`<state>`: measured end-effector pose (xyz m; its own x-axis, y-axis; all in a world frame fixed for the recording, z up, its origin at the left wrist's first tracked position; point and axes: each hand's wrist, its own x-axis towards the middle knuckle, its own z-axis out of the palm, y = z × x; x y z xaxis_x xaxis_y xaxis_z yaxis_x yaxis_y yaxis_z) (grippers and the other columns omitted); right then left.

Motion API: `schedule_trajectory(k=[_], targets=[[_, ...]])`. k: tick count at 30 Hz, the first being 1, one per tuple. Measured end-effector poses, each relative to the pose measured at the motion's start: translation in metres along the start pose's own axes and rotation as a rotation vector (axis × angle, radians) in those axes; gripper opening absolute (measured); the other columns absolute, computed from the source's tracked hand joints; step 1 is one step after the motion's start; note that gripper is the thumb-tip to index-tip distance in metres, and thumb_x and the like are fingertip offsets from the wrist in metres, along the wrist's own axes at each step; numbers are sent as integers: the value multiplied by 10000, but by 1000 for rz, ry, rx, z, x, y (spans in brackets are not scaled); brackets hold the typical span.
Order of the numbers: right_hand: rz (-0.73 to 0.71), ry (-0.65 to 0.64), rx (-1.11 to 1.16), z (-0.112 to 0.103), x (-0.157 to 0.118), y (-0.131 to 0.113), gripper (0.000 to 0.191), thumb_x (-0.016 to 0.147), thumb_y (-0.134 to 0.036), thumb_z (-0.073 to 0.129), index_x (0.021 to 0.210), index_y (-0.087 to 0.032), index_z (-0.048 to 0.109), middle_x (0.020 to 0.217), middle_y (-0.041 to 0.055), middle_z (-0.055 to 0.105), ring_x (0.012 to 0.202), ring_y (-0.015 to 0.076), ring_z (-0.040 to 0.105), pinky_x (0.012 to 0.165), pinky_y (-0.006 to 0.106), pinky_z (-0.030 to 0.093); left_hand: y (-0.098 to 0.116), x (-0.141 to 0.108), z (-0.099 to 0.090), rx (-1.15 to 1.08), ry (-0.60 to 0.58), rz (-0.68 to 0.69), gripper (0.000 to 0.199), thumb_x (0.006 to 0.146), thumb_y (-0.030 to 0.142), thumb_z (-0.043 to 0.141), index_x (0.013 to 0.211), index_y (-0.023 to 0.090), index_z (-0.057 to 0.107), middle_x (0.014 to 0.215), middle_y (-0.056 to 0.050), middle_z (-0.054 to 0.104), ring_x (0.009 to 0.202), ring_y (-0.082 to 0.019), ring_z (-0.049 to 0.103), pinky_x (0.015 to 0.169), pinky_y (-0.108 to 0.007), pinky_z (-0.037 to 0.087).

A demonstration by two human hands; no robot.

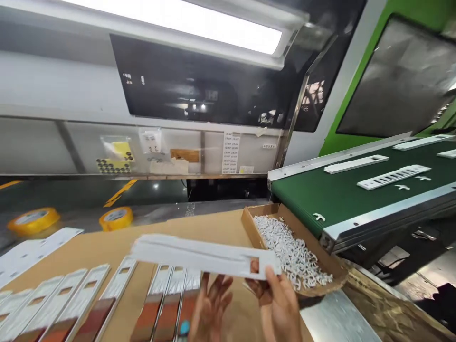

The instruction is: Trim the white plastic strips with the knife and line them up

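A long white plastic panel (199,254) with a square cut-out near its right end is held level above the cardboard. My right hand (280,301) grips that end, thumb on the front face and fingers behind. Just below the panel's middle, my left hand (210,306) has its fingers apart and slightly curled, with nothing in it. Several similar panels (85,297) lie in a row at the left, their lower parts reddish brown. More such panels (164,304) lie beside my left hand, which partly hides them.
A cardboard tray (251,228) of small white plastic pieces (292,251) stands right of the cardboard sheet (199,218). A green conveyor belt (342,199) carries white parts. Two yellow tape rolls (116,219) and white sheets (32,251) lie at the left.
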<state>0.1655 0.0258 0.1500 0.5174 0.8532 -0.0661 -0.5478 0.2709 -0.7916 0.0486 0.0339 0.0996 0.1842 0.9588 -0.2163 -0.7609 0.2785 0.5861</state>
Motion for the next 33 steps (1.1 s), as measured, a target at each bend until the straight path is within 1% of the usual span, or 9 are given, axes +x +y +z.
schedule_trajectory(k=[2,5,7,9,12,17,26,30,33], targets=[[151,-38,39,-11,-32,37,376,718,-421,710,980,-195,560,875,56,704,812,214,664,703,357,536,5,2,5,-197,46,99,697,617,566,690,1245,371,460,1166,-63,609,1112,-273,540,934,-425,436],[207,-203,-141,-39,-52,66,494,799,-580,537,1091,-182,539,998,124,679,862,253,654,684,380,534,23,-10,3,-254,238,102,629,732,498,615,1304,372,388,1022,-71,665,940,-254,635,814,-409,508],[84,-335,-524,-66,-42,69,585,889,-616,268,1188,-161,480,1062,162,651,893,258,647,710,406,530,37,-19,-2,-217,328,147,598,764,472,585,1311,323,395,872,-62,684,816,-238,661,760,-398,528],[-243,-293,-1183,-93,-18,66,496,957,-446,143,1259,-160,414,1129,149,622,983,218,615,803,384,503,49,-25,-9,-169,374,190,567,790,434,562,1312,278,402,808,-58,680,770,-229,663,751,-398,532],[-350,-289,-1482,-123,19,64,419,877,-407,374,1137,-119,531,1188,200,565,1144,330,478,950,514,350,58,-31,-17,-115,431,201,535,806,400,551,1307,277,409,801,-59,678,747,-223,664,742,-403,535],[-380,-336,-1747,-138,30,71,285,839,-217,368,967,-123,605,999,199,601,920,334,506,800,519,369,59,-37,-28,-132,457,153,559,796,554,484,1277,271,454,781,-47,648,742,-205,652,749,-396,535],[-420,-342,-1790,-139,18,70,284,855,-201,308,854,-128,582,749,131,523,748,268,494,679,410,417,60,-47,-39,-138,414,118,691,746,716,346,1260,273,473,721,-57,625,672,-198,620,665,-391,536],[-385,-534,-1582,-111,-20,52,257,909,-279,294,932,-183,531,844,80,561,817,195,555,727,297,461,74,-47,-40,-280,358,72,592,795,689,260,1083,295,596,617,-31,544,542,-150,532,495,-279,488],[-192,-732,-1222,-81,-65,36,210,940,-282,317,937,-223,519,795,20,575,752,143,577,689,220,459,80,-44,-45,-420,215,56,545,846,620,230,1002,285,629,568,-5,453,492,-115,446,411,-205,420]])
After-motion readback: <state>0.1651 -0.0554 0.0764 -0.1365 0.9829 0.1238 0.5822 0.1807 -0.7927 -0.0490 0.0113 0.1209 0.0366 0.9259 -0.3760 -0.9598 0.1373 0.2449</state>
